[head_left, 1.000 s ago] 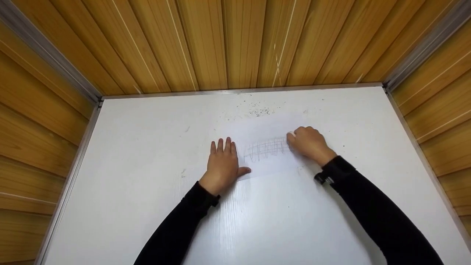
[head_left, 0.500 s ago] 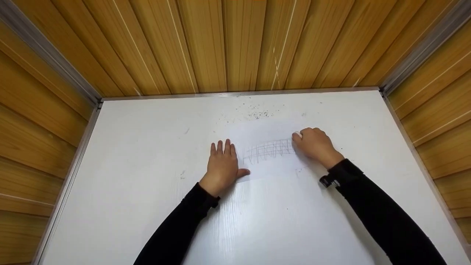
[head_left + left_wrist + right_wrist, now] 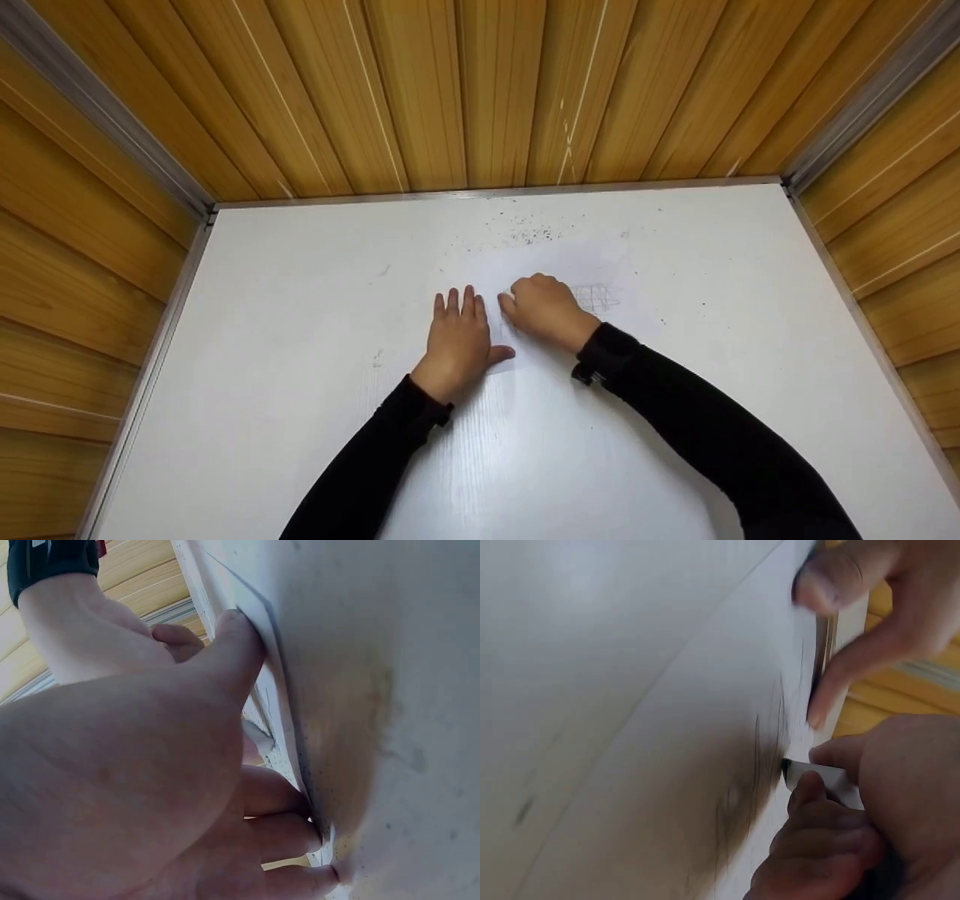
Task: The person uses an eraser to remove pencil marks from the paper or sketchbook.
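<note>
A sheet of white paper [image 3: 585, 262] lies on the white table, with a pencilled grid [image 3: 600, 298] across its middle. My left hand [image 3: 457, 341] rests flat on the paper's left part, fingers straight and thumb spread to the side. Just right of that thumb, my right hand [image 3: 546, 309] is over the left end of the grid. Between its thumb and fingers it pinches a white eraser [image 3: 821, 778], whose darkened end meets the paper among the pencil lines in the right wrist view. From above, this hand covers the eraser and part of the grid.
Dark crumbs [image 3: 531, 232] are scattered on the table beyond the paper's far edge. A few faint smudges [image 3: 385, 270] mark the tabletop [image 3: 300, 315] to the left. Wood-patterned walls [image 3: 495, 97] enclose the table at the back and both sides.
My right hand has gone a little right, then swept left across the grid to beside my left hand, uncovering the grid's right end. The left hand keeps its place on the paper.
</note>
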`<move>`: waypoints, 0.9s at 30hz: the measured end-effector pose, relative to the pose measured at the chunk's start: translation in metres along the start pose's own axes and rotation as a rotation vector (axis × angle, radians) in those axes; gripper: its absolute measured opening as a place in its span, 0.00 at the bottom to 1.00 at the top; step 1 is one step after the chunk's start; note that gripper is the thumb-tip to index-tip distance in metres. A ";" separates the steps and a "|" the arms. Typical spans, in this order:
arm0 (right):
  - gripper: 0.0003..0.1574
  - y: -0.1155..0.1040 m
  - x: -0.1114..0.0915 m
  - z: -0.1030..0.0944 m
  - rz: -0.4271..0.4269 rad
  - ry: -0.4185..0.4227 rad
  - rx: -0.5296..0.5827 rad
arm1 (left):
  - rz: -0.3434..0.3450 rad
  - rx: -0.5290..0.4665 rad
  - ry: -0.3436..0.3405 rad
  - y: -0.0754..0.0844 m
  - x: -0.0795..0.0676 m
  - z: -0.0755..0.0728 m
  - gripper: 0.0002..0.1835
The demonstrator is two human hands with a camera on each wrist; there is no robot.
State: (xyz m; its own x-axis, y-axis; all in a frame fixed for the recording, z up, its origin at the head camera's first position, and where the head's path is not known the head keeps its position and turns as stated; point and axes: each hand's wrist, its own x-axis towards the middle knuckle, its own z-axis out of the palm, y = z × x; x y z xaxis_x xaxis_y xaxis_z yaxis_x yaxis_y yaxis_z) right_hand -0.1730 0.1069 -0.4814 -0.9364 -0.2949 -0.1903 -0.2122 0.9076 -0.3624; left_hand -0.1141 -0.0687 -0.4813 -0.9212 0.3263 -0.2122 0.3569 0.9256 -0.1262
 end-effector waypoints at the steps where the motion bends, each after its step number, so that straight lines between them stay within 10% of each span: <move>1: 0.32 -0.001 0.001 0.001 0.000 0.002 -0.017 | 0.001 0.001 0.003 0.000 0.000 0.000 0.61; 19: 0.36 0.130 -0.036 -0.040 0.213 0.038 0.009 | -0.023 -0.023 -0.015 -0.004 -0.001 -0.003 0.62; 27: 0.36 0.135 -0.040 -0.046 0.216 0.032 -0.004 | -0.031 -0.027 -0.038 -0.004 0.001 -0.001 0.62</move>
State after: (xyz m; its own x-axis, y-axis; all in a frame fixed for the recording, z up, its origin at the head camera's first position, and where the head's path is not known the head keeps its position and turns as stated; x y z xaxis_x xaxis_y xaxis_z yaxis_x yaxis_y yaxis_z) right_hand -0.1767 0.2548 -0.4801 -0.9685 -0.0837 -0.2345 -0.0063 0.9498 -0.3128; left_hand -0.1170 -0.0720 -0.4801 -0.9248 0.2907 -0.2453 0.3238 0.9401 -0.1066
